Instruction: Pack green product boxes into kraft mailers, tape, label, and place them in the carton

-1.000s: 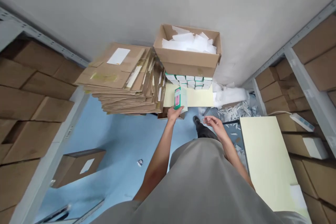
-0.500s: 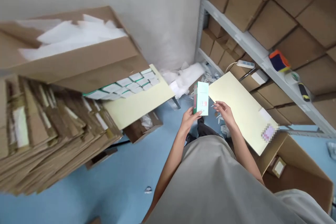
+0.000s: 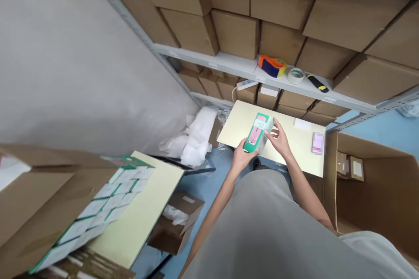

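Note:
A small green and pink product box is held over a pale yellow table. My left hand grips its lower end. My right hand has its fingers closed on the box's upper right side. Both forearms reach forward from my grey shirt.
A metal rack of brown cartons fills the back; a tape dispenser and tape roll sit on its shelf. An open carton stands right. A second yellow table with stacked small boxes lies lower left. White packing paper lies by the wall.
My view swung right from the stacked cardboard to the rack. The box came over the right-hand table, tilted, and my right hand took hold of it too.

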{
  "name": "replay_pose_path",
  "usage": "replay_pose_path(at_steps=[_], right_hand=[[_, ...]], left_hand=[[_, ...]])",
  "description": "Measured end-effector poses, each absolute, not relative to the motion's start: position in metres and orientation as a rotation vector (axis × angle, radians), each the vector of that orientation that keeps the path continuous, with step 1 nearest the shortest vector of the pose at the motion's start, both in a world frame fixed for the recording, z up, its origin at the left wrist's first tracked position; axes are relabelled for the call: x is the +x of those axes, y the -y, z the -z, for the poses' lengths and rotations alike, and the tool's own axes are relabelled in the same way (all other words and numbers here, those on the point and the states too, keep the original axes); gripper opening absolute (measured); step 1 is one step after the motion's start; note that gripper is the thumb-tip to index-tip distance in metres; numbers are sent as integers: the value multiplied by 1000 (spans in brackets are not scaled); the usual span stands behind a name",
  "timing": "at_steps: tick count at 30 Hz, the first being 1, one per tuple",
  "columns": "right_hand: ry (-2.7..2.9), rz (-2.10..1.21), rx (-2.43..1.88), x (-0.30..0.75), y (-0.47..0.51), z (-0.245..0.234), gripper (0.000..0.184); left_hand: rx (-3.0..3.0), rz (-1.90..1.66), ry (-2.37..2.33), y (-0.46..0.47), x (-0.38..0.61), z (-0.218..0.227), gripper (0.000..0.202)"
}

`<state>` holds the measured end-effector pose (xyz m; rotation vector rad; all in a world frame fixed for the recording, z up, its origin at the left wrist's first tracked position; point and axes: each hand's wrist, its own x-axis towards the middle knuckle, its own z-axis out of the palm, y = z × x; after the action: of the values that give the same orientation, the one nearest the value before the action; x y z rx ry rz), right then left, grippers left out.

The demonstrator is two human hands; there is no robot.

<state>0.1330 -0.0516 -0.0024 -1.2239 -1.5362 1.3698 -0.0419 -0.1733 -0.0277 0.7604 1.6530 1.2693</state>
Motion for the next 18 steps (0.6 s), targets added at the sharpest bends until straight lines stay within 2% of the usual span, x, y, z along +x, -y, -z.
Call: replay_pose_path(at_steps=[4, 7, 12, 18], right_hand=[[1413, -1295, -1294, 157, 9, 15, 95], [1379, -1275, -1337, 170, -21, 26, 88], [1371, -1343, -1449, 184, -59, 50, 94], [1253, -1522, -1537, 185, -60, 77, 107]], left_hand=[[964, -1117, -1742, 125, -34, 23, 76], [1010, -1038, -1768, 99, -31, 18, 85], [896, -1013, -1781, 66, -29, 4, 100], [868, -1193, -1510, 40, -43, -8, 76]])
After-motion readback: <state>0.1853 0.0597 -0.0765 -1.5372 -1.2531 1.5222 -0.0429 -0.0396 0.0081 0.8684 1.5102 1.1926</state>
